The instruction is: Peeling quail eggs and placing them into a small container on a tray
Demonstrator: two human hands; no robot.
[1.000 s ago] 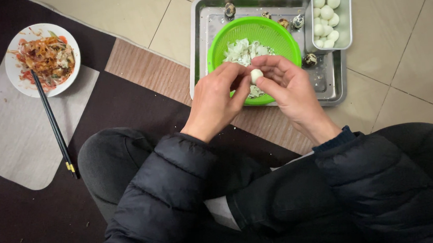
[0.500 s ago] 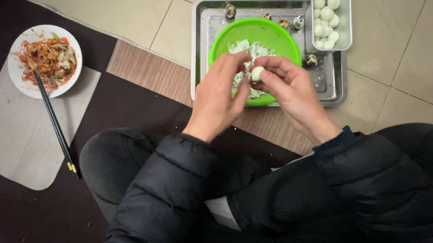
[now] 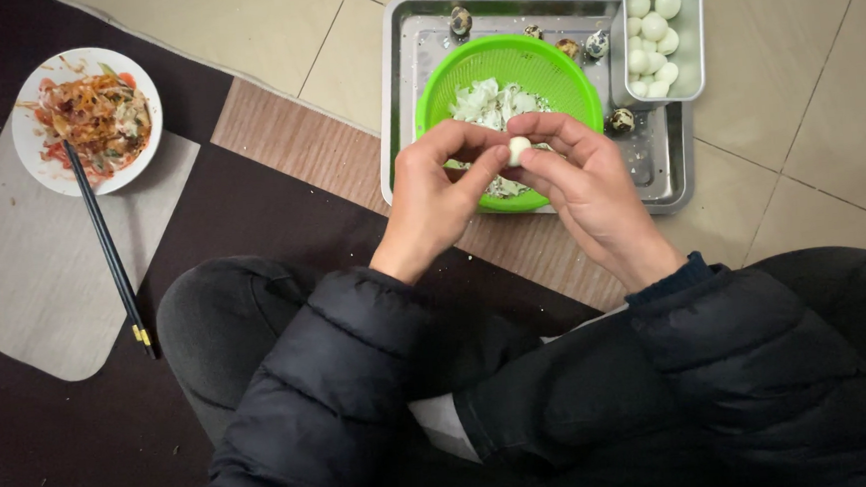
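Note:
My left hand (image 3: pixel 437 198) and my right hand (image 3: pixel 583 189) meet over a green colander bowl (image 3: pixel 542 66) and pinch a small white peeled egg (image 3: pixel 518 149) between their fingertips. The bowl holds a heap of white shell bits (image 3: pixel 487 101). It stands in a steel tray (image 3: pixel 413 84) on the tiled floor. A small steel box (image 3: pixel 694 52) at the tray's far right holds several peeled white eggs (image 3: pixel 653 31). A few speckled unpeeled eggs (image 3: pixel 460 20) lie along the tray's back edge, another speckled egg (image 3: pixel 622 120) beside the box.
At the left, a white bowl of mixed shredded food (image 3: pixel 87 119) sits on a grey mat (image 3: pixel 45 287), with black chopsticks (image 3: pixel 108 248) leaning from it. A dark rug (image 3: pixel 75 446) covers the floor under my knees in dark trousers and a black puffer jacket.
Both hands have shifted slightly and keep working the small egg over the green bowl. The fingers have turned it, so more of its white surface shows.

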